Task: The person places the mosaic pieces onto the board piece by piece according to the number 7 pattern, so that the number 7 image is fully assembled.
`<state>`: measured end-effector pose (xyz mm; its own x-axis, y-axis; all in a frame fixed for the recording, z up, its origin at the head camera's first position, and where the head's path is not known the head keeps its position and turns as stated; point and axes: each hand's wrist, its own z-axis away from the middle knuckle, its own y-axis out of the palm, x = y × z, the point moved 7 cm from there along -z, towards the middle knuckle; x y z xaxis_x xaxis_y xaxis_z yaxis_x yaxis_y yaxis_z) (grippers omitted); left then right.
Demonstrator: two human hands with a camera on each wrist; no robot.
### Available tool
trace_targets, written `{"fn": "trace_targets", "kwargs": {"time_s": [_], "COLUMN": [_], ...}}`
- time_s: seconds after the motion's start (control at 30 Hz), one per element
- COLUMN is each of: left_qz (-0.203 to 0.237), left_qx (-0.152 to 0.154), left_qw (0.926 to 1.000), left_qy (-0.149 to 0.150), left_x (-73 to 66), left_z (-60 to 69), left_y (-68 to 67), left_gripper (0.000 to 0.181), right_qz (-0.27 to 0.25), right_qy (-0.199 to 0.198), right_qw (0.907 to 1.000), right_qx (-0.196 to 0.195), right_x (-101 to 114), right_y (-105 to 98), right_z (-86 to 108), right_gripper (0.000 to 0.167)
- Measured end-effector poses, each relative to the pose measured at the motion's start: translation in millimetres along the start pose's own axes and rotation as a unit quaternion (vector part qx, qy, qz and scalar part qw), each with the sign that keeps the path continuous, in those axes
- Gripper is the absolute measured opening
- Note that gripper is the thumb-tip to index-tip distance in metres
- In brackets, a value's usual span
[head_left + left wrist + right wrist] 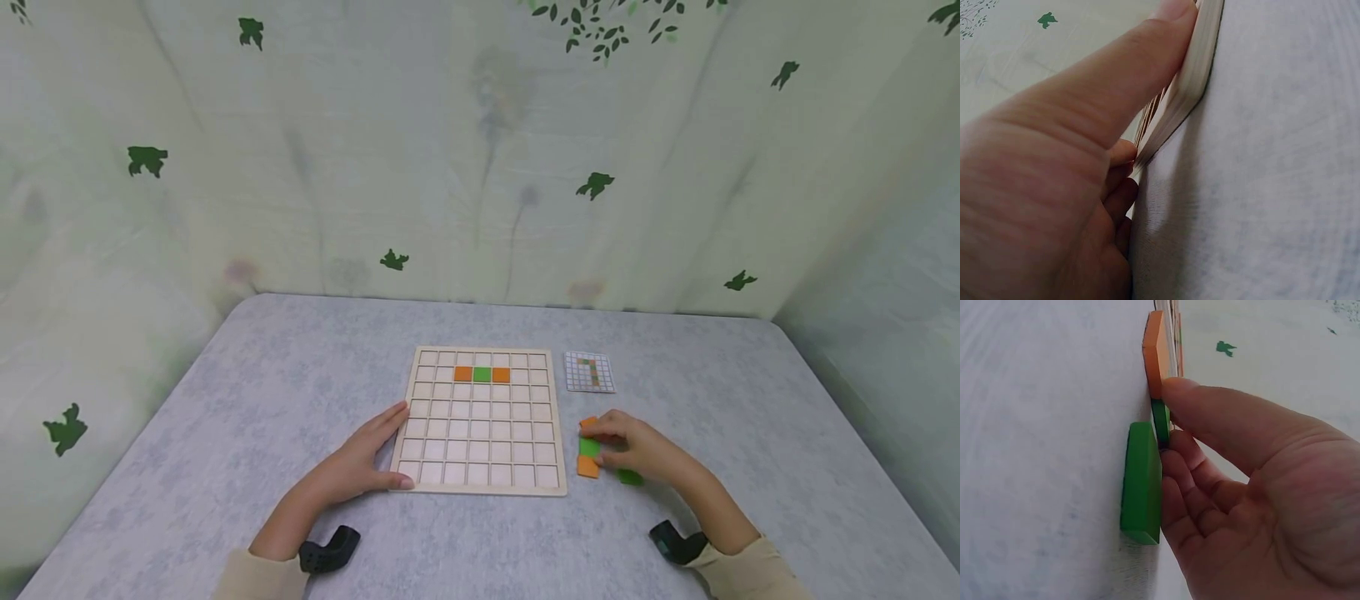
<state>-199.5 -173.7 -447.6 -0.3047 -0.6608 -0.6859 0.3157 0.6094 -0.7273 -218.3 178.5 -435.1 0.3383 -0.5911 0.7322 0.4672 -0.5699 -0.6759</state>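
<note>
Mottled tabletop (480, 546); right fingers (617, 424) partly hide the farther loose orange tile (587, 422).

Booth-like spot: printed cloth walls (435, 158) around grey tabletop (315, 358).

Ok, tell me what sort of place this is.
Probably a screened-off indoor tabletop work spot: a pale backdrop with green bird shapes stands behind the table, which carries a wooden grid board and orange and green tiles. What lies beyond isn't shown.
</note>
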Motion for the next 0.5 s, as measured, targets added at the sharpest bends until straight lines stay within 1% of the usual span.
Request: {"fn": "trace_targets", "kwargs": {"time_s": [0.1, 0.2, 0.3, 0.5], "left_qz": [0.000, 0.000, -0.001, -0.004], "left_qx": [-0.001, -0.001, -0.001, 0.000], "left_qw": [1.0000, 1.0000, 1.0000, 1.0000], "left_qy": [0.000, -0.001, -0.002, -0.003], "left_x": [-0.1, -0.7, -0.5, 0.5], "left_z": [0.2, 0.4, 0.5, 0.0], "left_y": [0.0, -0.1, 0.0, 0.6], "left_gripper": [0.105, 0.105, 0.105, 0.105], "right_qz": [0.001, 0.012, 0.027, 0.048], "right_qy": [0.007, 0.007, 0.001, 0.018], "right_qw": [0.9999, 0.9999, 0.9996, 0.9983], "right_qx": [0.010, 0.008, -0.006, -0.029], "right_x": [0.2, 0.3, 1.4, 2.8], "right_y": [0.9, 2.5, 4.0, 3.4], "right_z": [0.1, 0.4, -0.2, -1.7], "right_gripper": [0.034, 0.035, 0.035, 0.028]}}
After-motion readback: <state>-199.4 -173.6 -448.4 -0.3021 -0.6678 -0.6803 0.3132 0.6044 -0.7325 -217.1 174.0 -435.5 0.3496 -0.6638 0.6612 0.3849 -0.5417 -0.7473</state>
